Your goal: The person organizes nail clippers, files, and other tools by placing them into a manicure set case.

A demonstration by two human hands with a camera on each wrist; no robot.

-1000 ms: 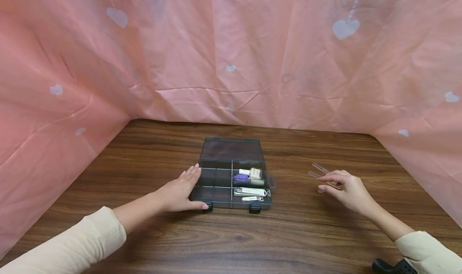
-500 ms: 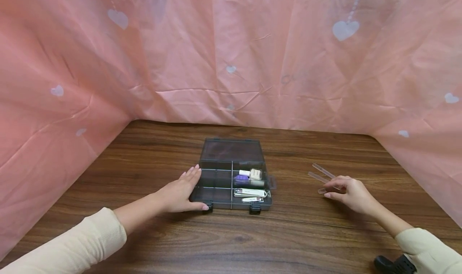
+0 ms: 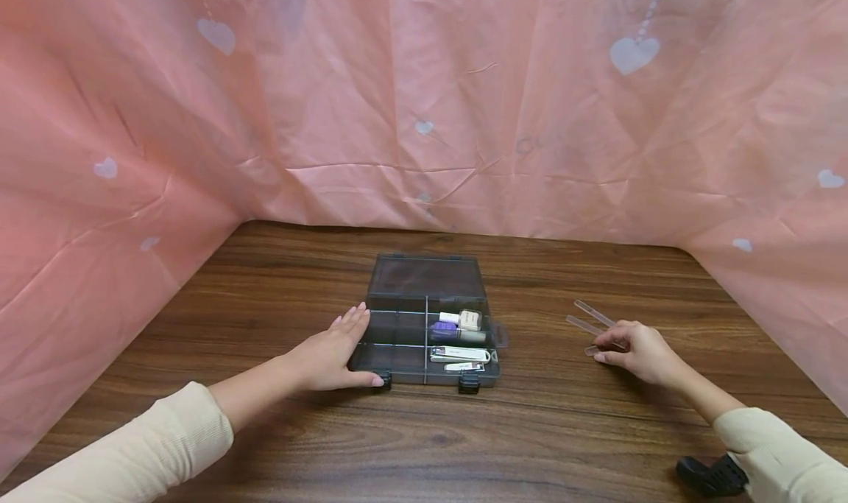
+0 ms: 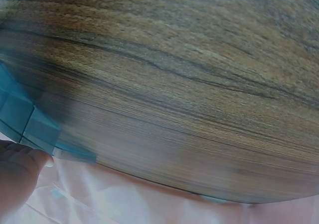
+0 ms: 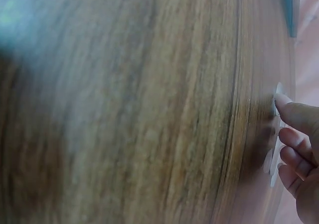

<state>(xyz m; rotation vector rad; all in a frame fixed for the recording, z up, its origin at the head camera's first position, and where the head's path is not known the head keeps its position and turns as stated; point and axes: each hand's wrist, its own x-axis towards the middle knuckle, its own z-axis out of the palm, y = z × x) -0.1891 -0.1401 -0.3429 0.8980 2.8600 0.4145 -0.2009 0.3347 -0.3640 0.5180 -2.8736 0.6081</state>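
Handling clear strips, on the desk right of the open box, seems the step: right grip bent over them, whether pinching I cannot tell; left grip spread against the box. A sure pinch looks needed next.

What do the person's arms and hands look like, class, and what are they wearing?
The left hand and right hand are ungloved, with no rings visible. The left sleeve and right sleeve are plain cream. A black, ridged strap-like piece shows at the right sleeve.
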